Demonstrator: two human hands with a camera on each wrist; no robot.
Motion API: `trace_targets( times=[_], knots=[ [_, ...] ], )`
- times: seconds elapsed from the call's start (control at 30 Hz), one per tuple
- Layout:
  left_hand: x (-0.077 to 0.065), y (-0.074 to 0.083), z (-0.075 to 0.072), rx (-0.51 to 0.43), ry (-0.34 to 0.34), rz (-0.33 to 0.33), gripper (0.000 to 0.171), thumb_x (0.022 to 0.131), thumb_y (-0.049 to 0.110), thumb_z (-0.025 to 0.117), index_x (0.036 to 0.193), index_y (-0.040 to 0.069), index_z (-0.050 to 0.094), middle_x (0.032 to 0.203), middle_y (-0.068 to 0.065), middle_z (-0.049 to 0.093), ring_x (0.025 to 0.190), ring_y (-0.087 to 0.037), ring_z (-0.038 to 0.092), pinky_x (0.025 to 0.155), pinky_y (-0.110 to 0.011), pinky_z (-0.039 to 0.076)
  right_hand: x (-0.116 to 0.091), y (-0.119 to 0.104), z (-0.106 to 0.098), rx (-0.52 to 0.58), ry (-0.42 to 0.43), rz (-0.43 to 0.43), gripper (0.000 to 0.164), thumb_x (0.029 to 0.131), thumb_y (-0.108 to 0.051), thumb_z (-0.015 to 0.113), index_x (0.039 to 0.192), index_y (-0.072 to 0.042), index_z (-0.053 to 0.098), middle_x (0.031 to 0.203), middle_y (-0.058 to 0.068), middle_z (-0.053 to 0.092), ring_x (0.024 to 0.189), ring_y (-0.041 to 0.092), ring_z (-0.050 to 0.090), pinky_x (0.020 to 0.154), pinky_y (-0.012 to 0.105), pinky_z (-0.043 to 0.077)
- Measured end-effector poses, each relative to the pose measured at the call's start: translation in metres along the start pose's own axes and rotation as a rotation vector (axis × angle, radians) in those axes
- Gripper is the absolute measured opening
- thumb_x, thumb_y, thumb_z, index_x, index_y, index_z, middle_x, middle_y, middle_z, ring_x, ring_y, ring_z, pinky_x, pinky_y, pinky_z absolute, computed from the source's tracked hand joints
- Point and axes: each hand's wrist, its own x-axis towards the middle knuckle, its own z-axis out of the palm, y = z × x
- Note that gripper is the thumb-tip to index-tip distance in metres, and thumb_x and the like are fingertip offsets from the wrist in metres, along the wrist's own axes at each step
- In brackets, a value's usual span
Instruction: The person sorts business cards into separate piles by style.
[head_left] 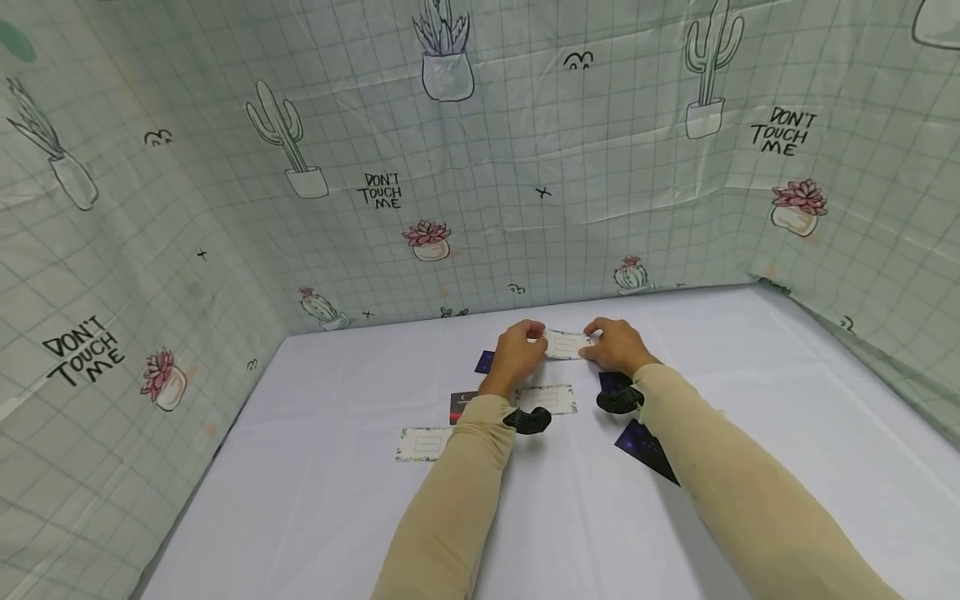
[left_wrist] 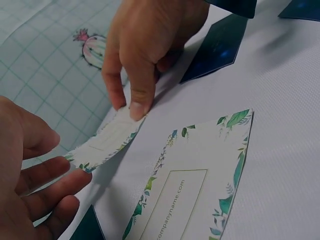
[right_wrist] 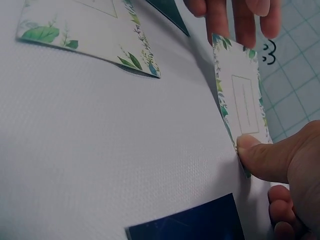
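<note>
A leaf-bordered white card (head_left: 567,344) was held between the two hands over the far part of a white-covered table (head_left: 322,517), close to the cactus-print cloth (head_left: 495,142). It was a small rectangle, its long sides running from hand to hand, and it curved gently along its length. Green and bluish leaves and thin sprigs trimmed its edges. In the middle of the pale face sat a fine-lined rectangular frame with a line of print too small to read.

The right hand (head_left: 617,346) pinched one end, its thumb pressed flat on the printed face and a finger at the far edge. The left hand (head_left: 517,358) was at the other end with fingers loosely extended, fingertips meeting the card's short edge and the thumb standing off from them.

Just nearer, a second leaf-patterned card (head_left: 546,399) lay flat, its frame showing "companyname.com" in the left wrist view. A third floral-edged card (head_left: 422,444) lay beside the left sleeve (head_left: 457,508), which partly covered a black-and-red card (head_left: 462,407). A dark blue card (head_left: 484,362) showed beside the left hand, a navy card (head_left: 613,382) lay by the right wrist, and a larger deep-blue card (head_left: 647,451) ran partly under the right sleeve (head_left: 735,467).
</note>
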Motion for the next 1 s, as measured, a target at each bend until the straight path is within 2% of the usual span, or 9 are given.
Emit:
trace_targets(
  times=[0.13, 0.3, 0.47, 0.67, 0.83, 1.0],
  knots=[
    [0.001, -0.005, 0.000, -0.013, -0.008, 0.000, 0.029, 0.098, 0.017, 0.059, 0.126, 0.011, 0.067, 0.125, -0.005, 0.065, 0.120, -0.022, 0.057, 0.100, -0.039, 0.045, -0.003, 0.001, 0.001, 0.031, 0.031, -0.026, 0.048, 0.091, -0.021, 0.071, 0.130, 0.003, 0.058, 0.114, 0.027, 0.064, 0.101, 0.038, 0.059, 0.092, 0.052, 0.044],
    [-0.001, -0.005, -0.001, -0.024, -0.023, 0.012, 0.030, 0.098, 0.018, 0.059, 0.125, 0.010, 0.068, 0.125, -0.004, 0.066, 0.120, -0.021, 0.058, 0.100, -0.038, 0.045, -0.009, 0.002, 0.003, 0.126, 0.058, 0.014, 0.047, 0.091, -0.018, 0.070, 0.132, 0.001, 0.057, 0.110, 0.022, 0.064, 0.097, 0.034, 0.058, 0.089, 0.049, 0.044],
    [-0.006, -0.005, -0.005, -0.018, -0.031, 0.013, 0.029, 0.100, 0.022, 0.057, 0.125, 0.013, 0.069, 0.127, -0.003, 0.066, 0.121, -0.020, 0.058, 0.099, -0.039, 0.046, -0.009, 0.001, 0.006, 0.150, 0.084, 0.014, 0.047, 0.090, -0.016, 0.070, 0.132, 0.003, 0.058, 0.110, 0.021, 0.065, 0.096, 0.033, 0.059, 0.088, 0.048, 0.045],
    [-0.015, -0.013, -0.016, -0.078, -0.024, -0.021, 0.028, 0.101, 0.022, 0.057, 0.123, 0.013, 0.071, 0.123, -0.004, 0.067, 0.103, -0.018, 0.063, 0.084, -0.036, 0.051, -0.011, -0.006, 0.012, 0.163, 0.081, -0.005, 0.044, 0.092, -0.017, 0.067, 0.131, 0.001, 0.060, 0.106, 0.018, 0.067, 0.091, 0.030, 0.061, 0.083, 0.046, 0.047],
    [-0.018, -0.021, -0.018, -0.111, -0.016, -0.018, 0.027, 0.099, 0.015, 0.059, 0.122, 0.015, 0.072, 0.104, 0.000, 0.070, 0.082, -0.011, 0.064, 0.067, -0.028, 0.049, -0.017, -0.007, 0.013, 0.179, 0.130, -0.040, 0.038, 0.094, -0.017, 0.067, 0.129, -0.002, 0.063, 0.097, 0.012, 0.067, 0.079, 0.024, 0.059, 0.071, 0.039, 0.045],
    [-0.023, -0.024, -0.021, -0.123, -0.021, 0.003, 0.028, 0.098, 0.010, 0.060, 0.123, 0.016, 0.071, 0.101, 0.002, 0.070, 0.079, -0.008, 0.064, 0.066, -0.027, 0.048, -0.023, -0.010, 0.012, 0.248, 0.165, -0.065, 0.037, 0.094, -0.016, 0.067, 0.128, -0.002, 0.063, 0.094, 0.011, 0.067, 0.075, 0.023, 0.057, 0.067, 0.036, 0.045]
  ],
)
